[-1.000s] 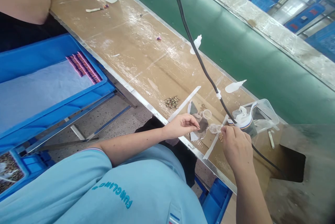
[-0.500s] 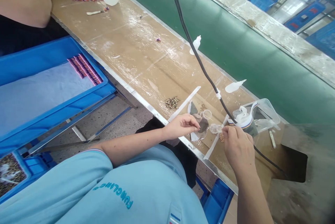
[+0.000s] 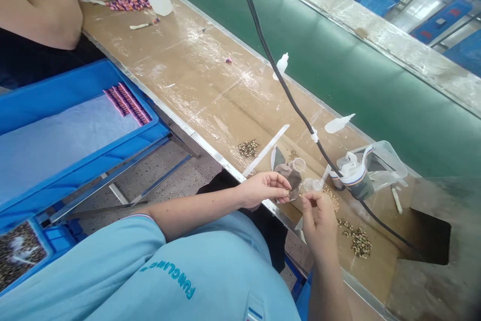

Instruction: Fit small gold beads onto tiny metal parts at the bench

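My left hand [image 3: 263, 188] hovers at the near edge of the brown workbench [image 3: 210, 85], fingers pinched on a tiny brass part at its fingertips. My right hand [image 3: 317, 221] is just to the right of it, thumb and forefinger pinched together on something too small to name. The two pinches sit a few centimetres apart above a dark scrap of film [image 3: 291, 181]. Small brass rings lie in loose heaps: one [image 3: 247, 148] left of my hands, another [image 3: 356, 241] to the right of my right hand. A white strip [image 3: 266, 149] lies slanted beside the left heap.
A black cable [image 3: 285, 90] crosses the bench to a taped cup [image 3: 355, 178] beside a clear plastic tub [image 3: 387, 161]. Two small squeeze bottles [image 3: 338, 123] lie near the green conveyor belt [image 3: 356, 70]. A blue crate [image 3: 67, 125] stands at left. Another person's arm [image 3: 48, 10] rests top left.
My right hand has drawn back toward me and to the left, uncovering a heap of brass rings on the bench. My left hand dropped slightly, staying pinched.
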`<state>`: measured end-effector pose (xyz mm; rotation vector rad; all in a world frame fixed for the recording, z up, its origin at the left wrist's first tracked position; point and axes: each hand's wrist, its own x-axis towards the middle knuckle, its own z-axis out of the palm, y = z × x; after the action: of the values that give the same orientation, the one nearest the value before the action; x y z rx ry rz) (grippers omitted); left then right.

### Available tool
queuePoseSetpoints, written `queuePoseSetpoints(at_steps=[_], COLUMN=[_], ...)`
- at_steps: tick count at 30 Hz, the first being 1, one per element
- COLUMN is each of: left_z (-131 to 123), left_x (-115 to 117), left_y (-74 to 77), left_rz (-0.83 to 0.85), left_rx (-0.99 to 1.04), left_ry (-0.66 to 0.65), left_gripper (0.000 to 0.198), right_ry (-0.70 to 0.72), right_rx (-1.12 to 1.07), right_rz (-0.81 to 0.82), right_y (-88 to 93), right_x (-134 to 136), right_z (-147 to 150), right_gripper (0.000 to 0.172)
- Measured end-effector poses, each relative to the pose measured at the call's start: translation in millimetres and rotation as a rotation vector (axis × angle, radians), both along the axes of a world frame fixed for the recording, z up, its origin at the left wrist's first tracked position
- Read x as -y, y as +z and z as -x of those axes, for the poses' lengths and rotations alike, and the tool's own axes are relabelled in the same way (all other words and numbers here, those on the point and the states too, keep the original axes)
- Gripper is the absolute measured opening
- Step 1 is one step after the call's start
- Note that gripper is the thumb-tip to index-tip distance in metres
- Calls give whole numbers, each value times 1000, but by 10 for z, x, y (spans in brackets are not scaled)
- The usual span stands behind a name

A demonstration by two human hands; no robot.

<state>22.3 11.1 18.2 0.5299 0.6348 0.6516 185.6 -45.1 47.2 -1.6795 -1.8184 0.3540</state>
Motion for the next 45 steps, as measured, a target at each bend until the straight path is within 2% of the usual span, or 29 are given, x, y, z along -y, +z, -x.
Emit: queuePoseSetpoints(at_steps=[11, 27, 35, 39, 45], left_z=[13, 12, 10, 3, 1], left_x=[-13, -28, -26, 0, 57], left_y=[-31, -10, -27, -33, -39], left_rz=[-3, 29, 19, -14, -114], left_rx=[13, -16, -40, -35, -12], left_ry=[-17, -28, -38, -29, 36], left_gripper=[41, 46, 48, 46, 40], right_ry=[68, 109, 151, 126, -30], right_rx=[-7, 167, 173, 152, 38], right_rz=[17, -121, -184, -183, -138], right_y=[-61, -94, -102, -114, -154], right_x=[-15, -13, -16, 20, 131], right_z=[93, 114, 117, 114, 159], right_gripper=[19, 17, 12, 13, 13])
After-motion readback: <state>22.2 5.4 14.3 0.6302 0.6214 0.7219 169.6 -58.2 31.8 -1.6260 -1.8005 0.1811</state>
